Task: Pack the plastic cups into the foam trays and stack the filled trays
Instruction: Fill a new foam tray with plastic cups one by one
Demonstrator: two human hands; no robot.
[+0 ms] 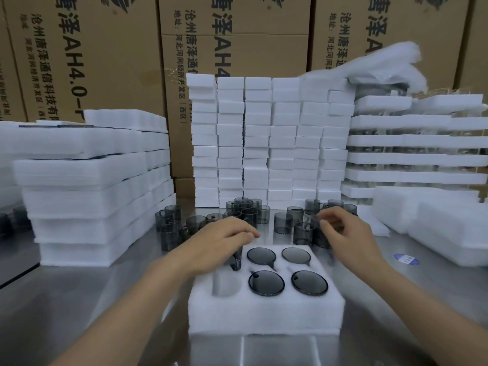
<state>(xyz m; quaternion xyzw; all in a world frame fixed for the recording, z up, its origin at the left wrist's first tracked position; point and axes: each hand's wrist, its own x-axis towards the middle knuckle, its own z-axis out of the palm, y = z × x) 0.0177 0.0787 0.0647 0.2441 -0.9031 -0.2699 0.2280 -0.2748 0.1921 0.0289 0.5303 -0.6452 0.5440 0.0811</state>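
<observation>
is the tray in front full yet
Not full. Four pockets of the foam tray hold cups, the front-left pocket is empty, and the left hand holds a cup at the back-left one.

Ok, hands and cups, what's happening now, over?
Left hand holds a cup at the foam tray's back-left hole. Right hand over loose cups, grip unclear. Four holes filled, front-left empty. Nothing blocking.

Brown cardboard cartons printed with black Chinese lettering line the far wall. In front of them, columns of small white foam blocks rise from a steel table. A round blue-and-white sticker lies on the table at right.
</observation>
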